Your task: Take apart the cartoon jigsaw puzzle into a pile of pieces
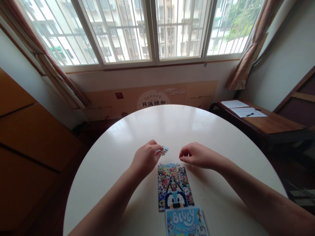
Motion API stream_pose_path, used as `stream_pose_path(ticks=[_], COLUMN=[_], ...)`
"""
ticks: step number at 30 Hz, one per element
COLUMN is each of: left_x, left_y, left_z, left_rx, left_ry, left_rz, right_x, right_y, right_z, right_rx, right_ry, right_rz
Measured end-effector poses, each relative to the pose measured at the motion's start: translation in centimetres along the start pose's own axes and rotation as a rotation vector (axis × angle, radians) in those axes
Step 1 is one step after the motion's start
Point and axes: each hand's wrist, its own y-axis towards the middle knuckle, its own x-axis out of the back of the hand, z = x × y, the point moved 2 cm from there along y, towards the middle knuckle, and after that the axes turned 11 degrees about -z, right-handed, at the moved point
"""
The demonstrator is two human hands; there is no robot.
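My left hand [147, 156] reaches over a small heap of jigsaw pieces [165, 150], thumb and forefinger pinched around a piece at the heap's near side. To the right, my right hand [197, 154] is curled, with thumb and forefinger tips almost meeting; anything between them is too small to make out. Between and below the hands lies a jigsaw puzzle [173, 183] with a crowded, colourful picture and a blue cartoon dog. Its top edge looks uneven. A light-blue picture sheet [185, 221] lettered "Bluey" touches or overlaps the puzzle's lower edge.
Everything lies on a round white table [103, 170]. Beyond it stands a printed beige panel [110, 98] under barred windows. A wooden desk [278, 123] with papers [248, 112] and a pen is at the right; a wooden cabinet [31, 137] is at the left.
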Motion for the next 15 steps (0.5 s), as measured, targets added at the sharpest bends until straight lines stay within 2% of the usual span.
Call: stream_pose_path(ticks=[3,8,15], left_x=[0.6,2.1,3.0], left_y=[-0.6,-0.8,-0.7], left_z=[-1.0,-1.7,-2.7], left_rx=[-0.016,0.025,0.056], left_ry=[0.041,0.132,0.152], left_rz=[0.151,0.324,0.425], right_x=[-0.2,-0.7,-1.1], right_y=[-0.1,-0.6,-1.5], right_z=[0.3,0.8,2.1], right_rx=[0.004,0.097,0.321], right_ry=[-0.034,-0.085,-0.085], right_rz=[0.029,0.016,0.045])
